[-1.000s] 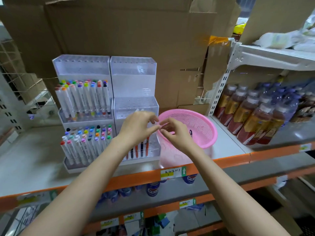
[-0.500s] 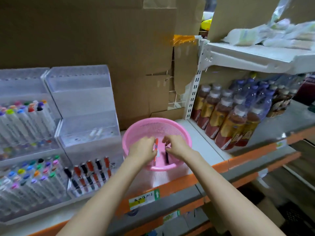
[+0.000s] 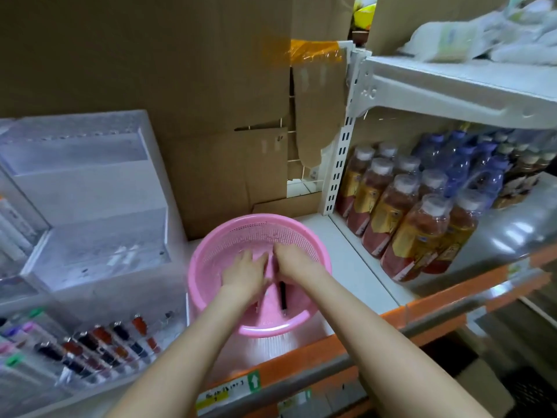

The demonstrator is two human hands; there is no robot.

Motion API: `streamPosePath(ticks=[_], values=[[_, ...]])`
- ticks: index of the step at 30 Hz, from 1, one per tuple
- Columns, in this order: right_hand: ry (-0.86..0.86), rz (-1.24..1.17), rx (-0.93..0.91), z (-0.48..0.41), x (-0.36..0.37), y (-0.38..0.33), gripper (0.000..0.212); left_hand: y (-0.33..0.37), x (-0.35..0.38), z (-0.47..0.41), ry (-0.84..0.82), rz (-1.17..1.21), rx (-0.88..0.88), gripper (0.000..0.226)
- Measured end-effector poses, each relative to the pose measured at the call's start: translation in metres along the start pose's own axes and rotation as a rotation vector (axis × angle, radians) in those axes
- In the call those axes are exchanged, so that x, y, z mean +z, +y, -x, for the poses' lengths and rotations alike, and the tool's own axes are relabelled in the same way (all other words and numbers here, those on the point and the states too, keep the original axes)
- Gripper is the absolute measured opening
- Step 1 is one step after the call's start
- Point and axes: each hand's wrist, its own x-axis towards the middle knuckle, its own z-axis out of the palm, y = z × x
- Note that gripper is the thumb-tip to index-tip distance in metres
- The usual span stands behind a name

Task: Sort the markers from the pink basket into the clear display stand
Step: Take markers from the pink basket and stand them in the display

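One black marker [image 3: 282, 295] shows plainly on the floor of the pink basket [image 3: 262, 233]. Its long axis runs from the basket's near rim toward the far rim. It lies in the gap between the two wrists, closer to the near rim than either set of fingertips. It sits just beside the right wrist, with the left wrist a little further off.

By my judgement the right hand [image 3: 294, 262] is the nearer one. Its fingers would have to draw back toward the near rim and close on the barrel from its two long sides.

Both hands reach down into the middle of the basket, the left hand [image 3: 244, 273] almost touching the right, fingers bent inward toward each other. A blurred streak sits between them. I cannot tell whether it is a second marker, or whether either hand is pinching anything.

The basket stands at the front edge of the shelf [image 3: 355, 267]. The clear display stand [image 3: 99, 230] is just beside it on the left, its upper tiers bare and a row of dark and red markers [image 3: 114, 339] in its lowest tier. A filled hand would therefore travel left along the shelf front. Bottles [image 3: 401, 224] stand to the right, and cardboard [image 3: 211, 86] lines the back.
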Motion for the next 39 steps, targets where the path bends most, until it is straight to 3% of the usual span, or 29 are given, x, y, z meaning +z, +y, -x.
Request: streamPosePath(ticks=[7, 12, 17, 31, 39], values=[[-0.037, -0.055, 0.003, 0.000, -0.003, 0.006, 0.060, -0.003, 0.001, -0.001, 0.059, 0.249, -0.068, 0.047], [-0.065, -0.155, 0.006, 0.000, -0.003, 0.004, 0.046, -0.005, -0.005, 0.004, 0.151, 0.359, -0.133, 0.028], [-0.038, -0.272, -0.049, 0.004, -0.008, -0.002, 0.046, -0.007, -0.008, 0.008, 0.196, 0.515, -0.179, 0.036], [0.292, -0.697, -0.255, 0.052, -0.052, -0.051, 0.038, -0.022, -0.068, 0.058, 0.676, 0.713, 0.092, 0.020], [0.450, -0.755, -0.340, 0.083, -0.062, -0.103, 0.034, -0.057, -0.111, 0.122, 0.839, 0.734, 0.157, 0.020]])
